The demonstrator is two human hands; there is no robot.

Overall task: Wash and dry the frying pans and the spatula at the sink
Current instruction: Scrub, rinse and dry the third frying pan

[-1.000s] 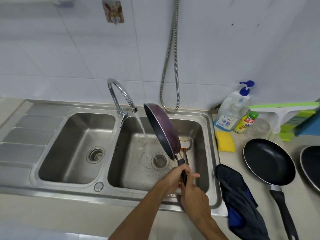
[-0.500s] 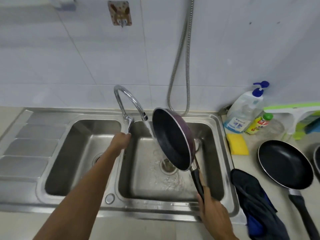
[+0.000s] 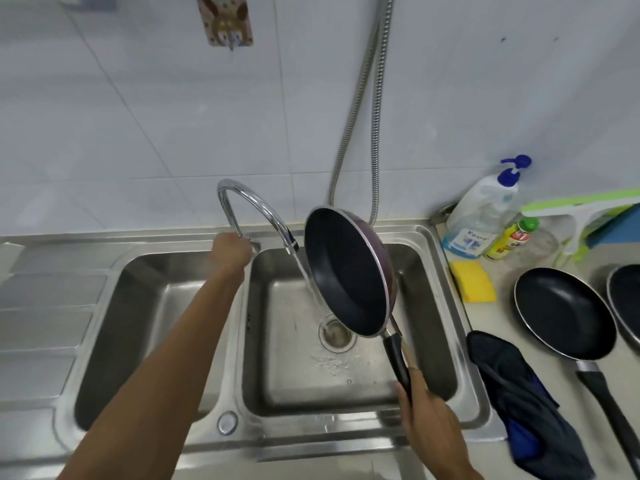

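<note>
**Pan tilted at the running tap**

The sink [image 3: 311, 441] lies open beneath the grip. The right hand [image 3: 427, 422] wraps the handle's end. Above it the frying pan [image 3: 346, 271] stands on edge, touching the water stream [image 3: 308, 278]. Far left, the left hand [image 3: 230, 251] curls over the tap lever [image 3: 255, 244].

Left grip [image 3: 230, 252] outstretched, right grip [image 3: 427, 422] clenched
</note>
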